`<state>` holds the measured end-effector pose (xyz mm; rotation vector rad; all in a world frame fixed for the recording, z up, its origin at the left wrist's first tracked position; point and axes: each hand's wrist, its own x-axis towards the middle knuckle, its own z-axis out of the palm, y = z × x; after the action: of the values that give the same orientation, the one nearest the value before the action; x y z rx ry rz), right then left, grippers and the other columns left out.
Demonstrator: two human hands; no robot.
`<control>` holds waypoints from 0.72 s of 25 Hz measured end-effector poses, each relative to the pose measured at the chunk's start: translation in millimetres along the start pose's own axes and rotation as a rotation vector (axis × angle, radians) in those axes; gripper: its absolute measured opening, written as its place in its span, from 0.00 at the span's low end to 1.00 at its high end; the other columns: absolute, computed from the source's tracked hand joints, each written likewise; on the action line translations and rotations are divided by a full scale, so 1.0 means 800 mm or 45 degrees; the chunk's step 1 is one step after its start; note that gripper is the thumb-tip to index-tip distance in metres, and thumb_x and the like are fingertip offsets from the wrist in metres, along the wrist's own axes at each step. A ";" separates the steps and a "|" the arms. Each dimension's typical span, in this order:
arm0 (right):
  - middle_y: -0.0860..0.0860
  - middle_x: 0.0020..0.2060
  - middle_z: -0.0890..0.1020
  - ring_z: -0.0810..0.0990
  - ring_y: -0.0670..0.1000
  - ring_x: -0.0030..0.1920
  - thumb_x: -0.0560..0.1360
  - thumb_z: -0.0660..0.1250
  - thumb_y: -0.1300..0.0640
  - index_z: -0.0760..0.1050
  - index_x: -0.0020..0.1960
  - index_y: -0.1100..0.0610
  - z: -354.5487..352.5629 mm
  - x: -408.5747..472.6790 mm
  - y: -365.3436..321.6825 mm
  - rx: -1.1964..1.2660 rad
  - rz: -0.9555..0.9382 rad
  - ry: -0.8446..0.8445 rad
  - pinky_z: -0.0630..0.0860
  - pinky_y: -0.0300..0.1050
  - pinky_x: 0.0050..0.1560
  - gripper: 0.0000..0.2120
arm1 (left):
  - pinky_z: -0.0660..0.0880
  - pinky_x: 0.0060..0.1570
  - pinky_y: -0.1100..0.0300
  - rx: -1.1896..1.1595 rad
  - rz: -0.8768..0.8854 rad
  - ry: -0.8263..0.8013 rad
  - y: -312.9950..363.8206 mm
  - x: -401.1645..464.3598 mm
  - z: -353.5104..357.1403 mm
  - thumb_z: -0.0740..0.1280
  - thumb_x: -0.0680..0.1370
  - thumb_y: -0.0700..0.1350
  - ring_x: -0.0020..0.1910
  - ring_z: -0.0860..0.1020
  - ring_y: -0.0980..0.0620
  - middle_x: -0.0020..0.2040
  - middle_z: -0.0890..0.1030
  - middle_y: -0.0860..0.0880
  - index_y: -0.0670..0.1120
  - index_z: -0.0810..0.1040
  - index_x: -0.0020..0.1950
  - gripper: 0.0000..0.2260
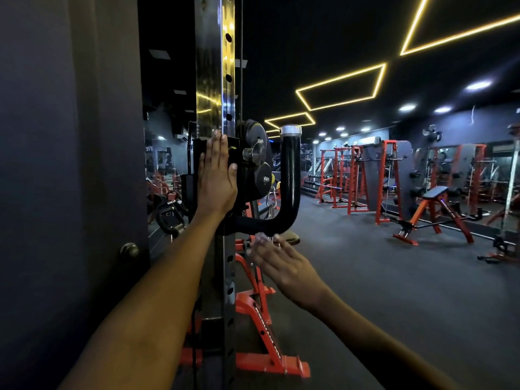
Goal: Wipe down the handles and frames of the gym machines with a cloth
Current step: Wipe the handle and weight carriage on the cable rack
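The left hand point(216, 175) lies flat and open against the black carriage point(239, 153) on the upright post point(215, 66), fingers straight, gripping nothing. The right hand point(284, 263) hangs open just below the bend of the U-shaped handle point(289, 178); its fingertips are blurred, so I cannot tell whether they touch the bar. No cloth shows in either hand or anywhere in view, which is the main risk: bare palms would only smear the surfaces.

The carriage sits on a post drilled with a row of holes, so it likely slides; pressing on it with a loose pin could let it drop and pinch the left fingers. The pulleys point(257, 164) and thin cable point(241, 66) beside the palm could also snag a cloth.

The post is glossy black steel that mirrors the yellow ceiling lights point(340, 88). The handle is smooth, round black tube with a bright metal cap point(290, 130). The pulleys are matte black discs with metal hubs. Orange frames point(261, 333) stand below.
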<state>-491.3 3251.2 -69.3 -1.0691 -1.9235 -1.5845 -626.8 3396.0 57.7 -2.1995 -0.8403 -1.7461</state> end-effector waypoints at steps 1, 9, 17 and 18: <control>0.59 0.64 0.75 0.62 0.55 0.72 0.80 0.40 0.70 0.66 0.67 0.62 -0.011 0.013 0.004 -0.042 0.057 0.021 0.53 0.52 0.73 0.22 | 0.42 0.76 0.54 -0.002 -0.001 0.001 0.000 -0.001 0.000 0.51 0.84 0.46 0.78 0.43 0.52 0.80 0.45 0.48 0.45 0.44 0.79 0.26; 0.55 0.34 0.83 0.82 0.53 0.37 0.63 0.73 0.53 0.82 0.44 0.63 -0.002 0.105 -0.028 -0.460 0.510 -0.648 0.75 0.49 0.58 0.15 | 0.43 0.76 0.53 -0.014 0.002 -0.013 -0.003 0.001 0.003 0.51 0.84 0.46 0.78 0.44 0.52 0.80 0.45 0.48 0.45 0.45 0.79 0.26; 0.60 0.65 0.73 0.70 0.57 0.68 0.75 0.49 0.62 0.71 0.66 0.65 0.024 0.034 0.005 -0.426 -0.203 -0.346 0.51 0.53 0.74 0.22 | 0.42 0.76 0.52 -0.015 -0.019 -0.083 -0.004 0.002 -0.002 0.50 0.84 0.47 0.78 0.41 0.52 0.80 0.43 0.48 0.46 0.43 0.79 0.26; 0.59 0.66 0.73 0.69 0.56 0.69 0.75 0.51 0.63 0.70 0.66 0.64 0.019 0.012 0.019 -0.409 -0.297 -0.317 0.50 0.53 0.74 0.22 | 0.42 0.76 0.52 -0.016 -0.021 -0.085 -0.003 0.002 -0.003 0.50 0.84 0.47 0.78 0.41 0.52 0.80 0.43 0.48 0.46 0.42 0.79 0.26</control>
<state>-483.1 3269.1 -56.8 -1.2569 -2.0617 -2.0262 -629.6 3397.2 59.3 -2.2769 -0.8669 -1.6985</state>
